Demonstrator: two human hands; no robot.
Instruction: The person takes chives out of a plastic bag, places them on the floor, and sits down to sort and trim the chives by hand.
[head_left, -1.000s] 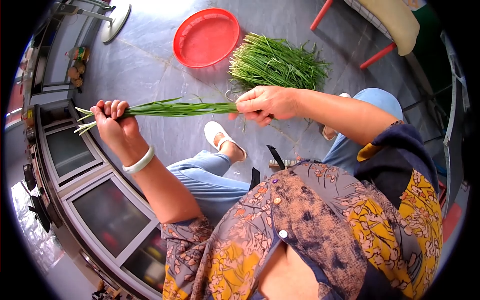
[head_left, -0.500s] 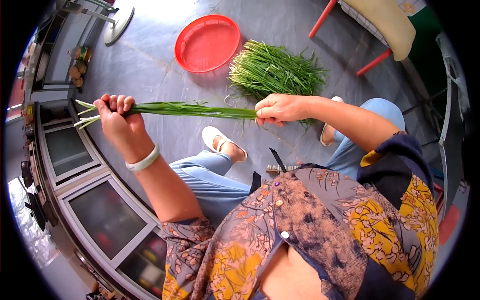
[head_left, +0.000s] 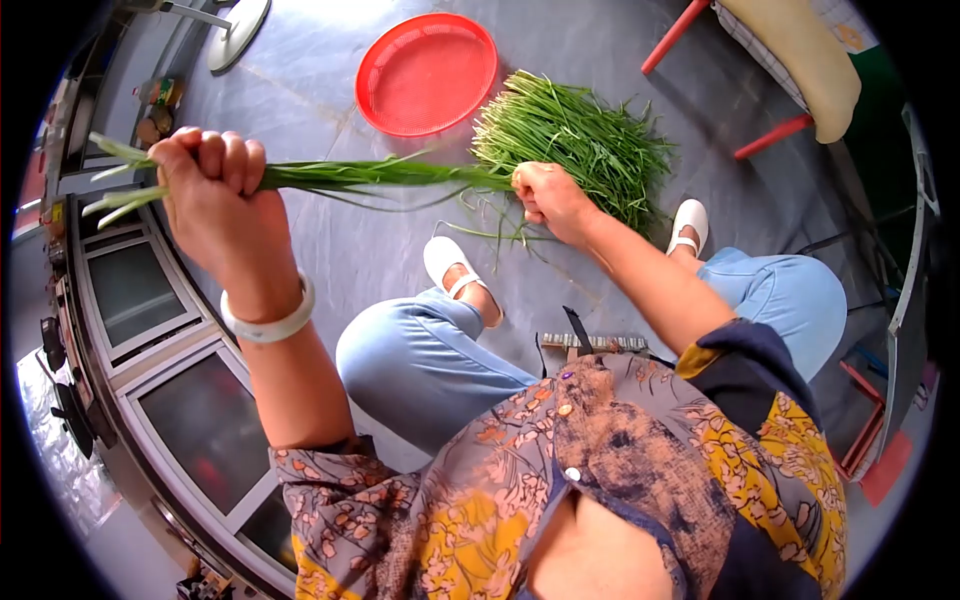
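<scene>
At the left, my left hand (head_left: 222,205) is closed round the pale stalk end of a bunch of long green stems (head_left: 380,175), with the white ends sticking out past my fist. My right hand (head_left: 550,200) grips the leafy end of the same bunch, which stretches level between both hands. Some thin leaves droop below it. Just beyond my right hand, a large pile of similar green stems (head_left: 575,135) lies on the floor. A red plastic basket (head_left: 427,75) sits to the left of the pile.
Grey floor (head_left: 290,120) lies beneath. Cabinets with glass doors (head_left: 205,430) line the left side. A fan base (head_left: 238,35) stands at the upper left, a chair with red legs (head_left: 775,135) at the upper right. My white shoes (head_left: 447,262) are below the bunch.
My left hand has risen and looks larger, nearer the camera. My right hand has moved slightly up and to the right, still holding the bunch. My knees have shifted outward.
</scene>
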